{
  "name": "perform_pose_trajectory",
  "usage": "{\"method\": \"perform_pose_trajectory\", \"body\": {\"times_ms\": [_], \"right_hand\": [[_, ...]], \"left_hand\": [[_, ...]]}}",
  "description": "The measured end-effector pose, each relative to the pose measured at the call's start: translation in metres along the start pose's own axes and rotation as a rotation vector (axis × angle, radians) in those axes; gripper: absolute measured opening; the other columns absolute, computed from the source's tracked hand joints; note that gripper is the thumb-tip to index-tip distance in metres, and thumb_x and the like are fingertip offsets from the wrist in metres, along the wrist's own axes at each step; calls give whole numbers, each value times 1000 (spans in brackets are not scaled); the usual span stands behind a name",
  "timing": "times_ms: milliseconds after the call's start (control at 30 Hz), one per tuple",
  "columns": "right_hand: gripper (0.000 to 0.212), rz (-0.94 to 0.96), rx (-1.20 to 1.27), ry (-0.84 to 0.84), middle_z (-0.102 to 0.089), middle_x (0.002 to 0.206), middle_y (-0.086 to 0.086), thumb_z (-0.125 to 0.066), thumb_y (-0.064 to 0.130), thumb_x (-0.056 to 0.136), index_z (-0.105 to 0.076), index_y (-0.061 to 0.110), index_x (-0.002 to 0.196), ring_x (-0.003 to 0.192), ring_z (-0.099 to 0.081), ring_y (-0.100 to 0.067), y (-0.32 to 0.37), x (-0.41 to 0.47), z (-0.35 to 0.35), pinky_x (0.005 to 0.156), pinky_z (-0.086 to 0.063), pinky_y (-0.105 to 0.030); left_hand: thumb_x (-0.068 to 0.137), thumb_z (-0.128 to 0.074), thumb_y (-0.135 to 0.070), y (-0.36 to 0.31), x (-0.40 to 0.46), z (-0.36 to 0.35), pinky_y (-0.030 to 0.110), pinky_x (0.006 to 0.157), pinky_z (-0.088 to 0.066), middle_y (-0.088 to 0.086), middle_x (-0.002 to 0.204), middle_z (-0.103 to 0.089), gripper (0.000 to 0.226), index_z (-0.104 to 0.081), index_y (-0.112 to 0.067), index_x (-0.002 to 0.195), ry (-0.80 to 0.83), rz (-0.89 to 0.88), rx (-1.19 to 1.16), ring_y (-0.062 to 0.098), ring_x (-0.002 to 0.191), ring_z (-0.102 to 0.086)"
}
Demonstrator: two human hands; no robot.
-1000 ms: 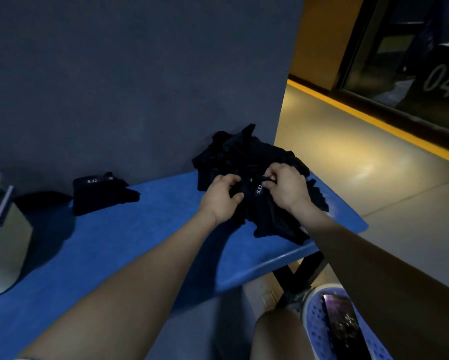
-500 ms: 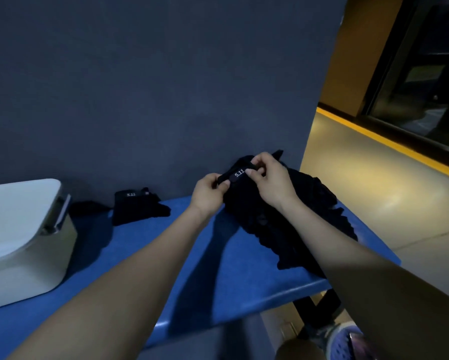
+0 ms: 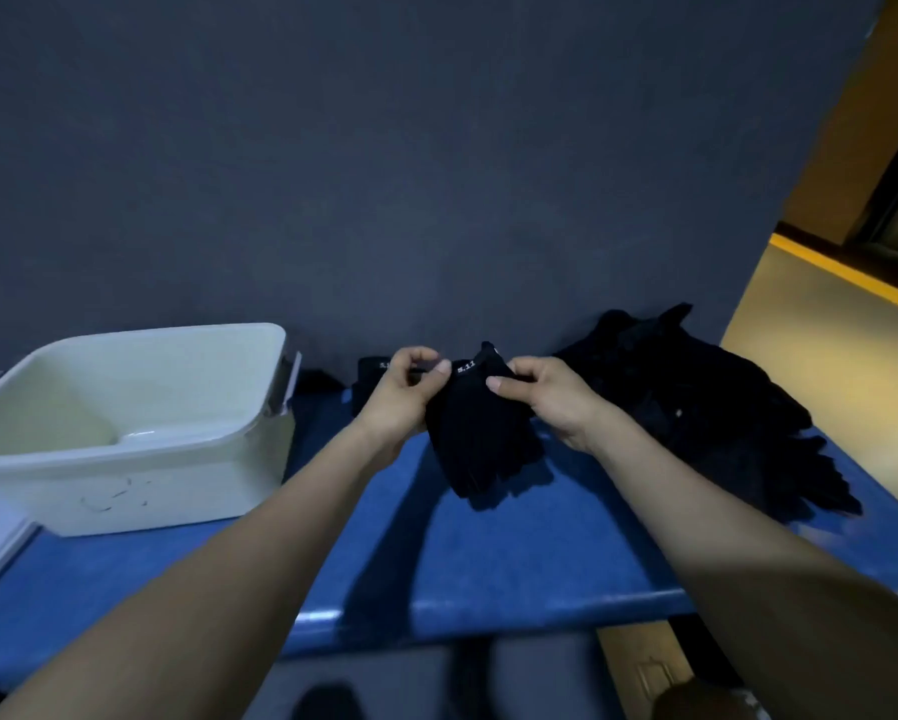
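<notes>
- Head view: a person's two bare forearms reach forward over a blue table (image 3: 488,558) that stands against a dark grey wall (image 3: 436,174).
- The left hand (image 3: 405,394) and right hand (image 3: 545,402) are close together, near the middle of the far edge of the table, each with thumb and fingers curled in a pinch.
- Both hands clamp the top cuff of a black glove (image 3: 483,444). A small white label sits on the cuff between the hands.
- The glove hangs down from the pinch, its fingers pointing toward the table. Whether they touch the top I cannot tell.
- Far right lies a loose pile (image 3: 712,407) of black gloves, well apart from the hands.
- Just behind the left hand sits a folded glove (image 3: 371,367) with the same label.
- On the left stands an open white tub (image 3: 124,423), with a grey handle on its right side.
- Judgement: the step looks like squaring and closing the cuff of the held glove.
- To do it well, keep both pinches level, pull the cuff gently taut, and line up the edges before pressing them shut.
- Let the dangling fingers hang straight, so nothing bunches or folds under.
</notes>
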State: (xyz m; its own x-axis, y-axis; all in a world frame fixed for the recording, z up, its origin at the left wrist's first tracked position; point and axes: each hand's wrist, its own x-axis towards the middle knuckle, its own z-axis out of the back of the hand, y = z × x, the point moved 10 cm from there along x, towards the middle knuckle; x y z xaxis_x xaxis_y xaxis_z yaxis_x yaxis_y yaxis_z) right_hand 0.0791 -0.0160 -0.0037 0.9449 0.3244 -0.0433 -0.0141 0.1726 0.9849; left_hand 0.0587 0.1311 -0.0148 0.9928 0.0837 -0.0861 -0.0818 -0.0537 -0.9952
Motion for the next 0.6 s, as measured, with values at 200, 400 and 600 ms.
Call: {"method": "perform_pose_trajectory", "body": {"times_ms": [200,400,600], "right_hand": [[18,-11,-4,77,-62,75,-7,-61,6,89,-55,12,73,67,-60,-15,-7,-6,-35,60,-50,-22],[10,8,-14,64,-66,85,5,-61,24,90,-62,15,95,79,-60,-2,2,-6,-42,77,-46,-15],[20,114,-69,-18,-63,64,8,-56,8,93,-64,17,78,59,-56,5,12,-7,-35,65,-43,-12]], "left_hand": [[90,-59,-7,11,-12,33,25,63,-46,0,72,-48,14,-52,-15,82,-29,-7,41,11,66,-49],[88,-61,-4,7,-16,43,25,65,-43,2,72,-52,20,-54,-15,72,36,-59,113,12,67,-48],[91,-55,-3,0,-18,45,26,64,-40,2,71,-50,22,-51,-15,73,72,-94,80,12,66,-45]]}}
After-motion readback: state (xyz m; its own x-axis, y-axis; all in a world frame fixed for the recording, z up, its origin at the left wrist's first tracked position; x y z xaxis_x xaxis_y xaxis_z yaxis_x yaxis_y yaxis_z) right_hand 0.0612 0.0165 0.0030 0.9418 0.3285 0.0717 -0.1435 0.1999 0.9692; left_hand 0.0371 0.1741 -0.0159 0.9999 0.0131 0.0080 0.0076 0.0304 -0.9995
